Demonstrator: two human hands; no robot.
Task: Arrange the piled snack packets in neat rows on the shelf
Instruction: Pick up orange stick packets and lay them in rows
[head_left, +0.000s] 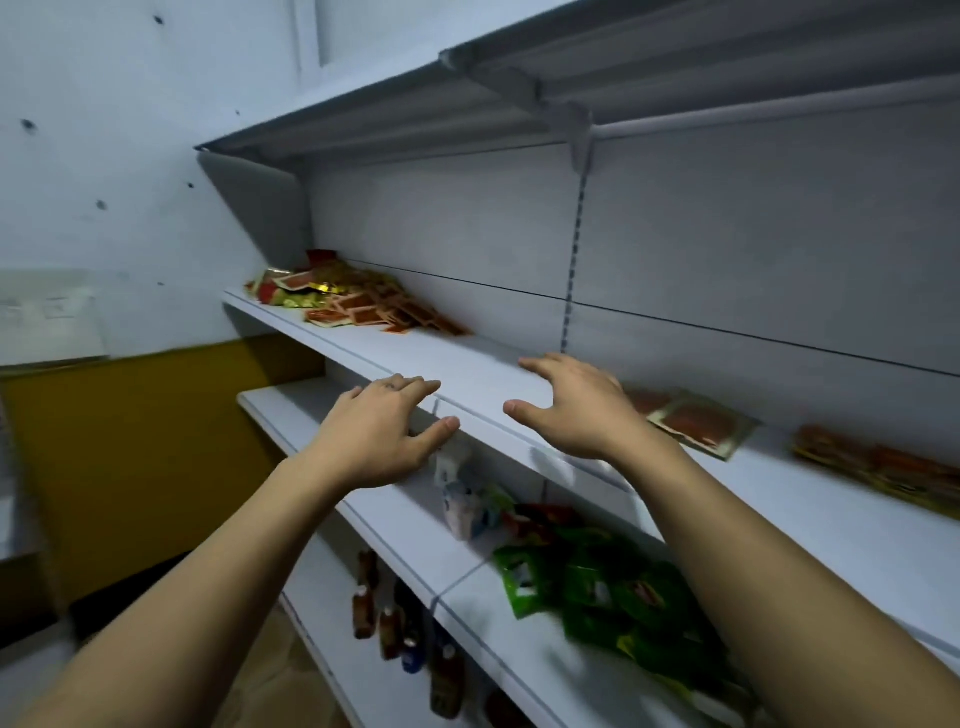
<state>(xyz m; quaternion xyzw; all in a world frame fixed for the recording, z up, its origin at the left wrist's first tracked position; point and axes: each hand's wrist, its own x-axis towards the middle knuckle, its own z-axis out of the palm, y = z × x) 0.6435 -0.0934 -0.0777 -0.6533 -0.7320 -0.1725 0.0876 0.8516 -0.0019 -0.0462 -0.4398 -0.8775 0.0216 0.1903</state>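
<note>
A loose pile of red and orange snack packets lies at the far left end of the white shelf. To the right on the same shelf a flat red packet lies alone, and more red packets sit farther right. My left hand hovers at the shelf's front edge, fingers relaxed, holding nothing. Over the shelf's middle, my right hand is spread with straight fingers and is empty too. Both hands are well short of the pile.
The shelf below carries green packets and a pale pouch. Brown bottles stand on the lowest shelf. Another shelf overhangs above. A white wall and a yellow panel lie to the left.
</note>
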